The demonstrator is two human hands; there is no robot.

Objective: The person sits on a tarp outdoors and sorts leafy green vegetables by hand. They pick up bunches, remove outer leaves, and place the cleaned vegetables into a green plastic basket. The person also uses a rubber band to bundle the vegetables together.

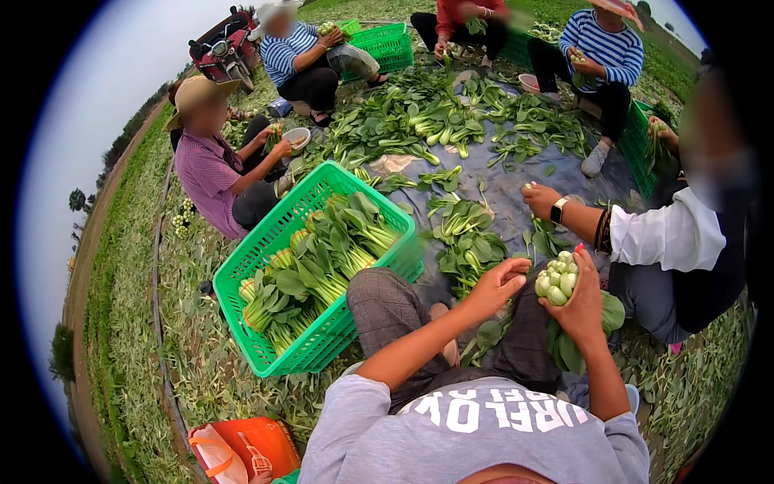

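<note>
My right hand (577, 299) is closed around a bunch of bok choy (557, 279), pale green stem ends up and leaves hanging below the palm. Something small and pink shows at the tip of its index finger. My left hand (497, 285) hovers just left of the bunch, fingers half bent, thumb apart from them, and I see nothing held in it. Loose bok choy (468, 257) lies on the dark ground sheet (505, 175) beyond my knees. To my left stands a green plastic crate (242, 348) holding several bok choy bunches tied with orange bands.
Several people sit around a large heap of bok choy (387, 118). Close on my right, a co-worker's arm with a watch (557, 210) reaches over the sheet. More green crates (384, 45) stand behind. An orange bag (254, 444) lies at lower left; a red motor tricycle (224, 51) is parked far off.
</note>
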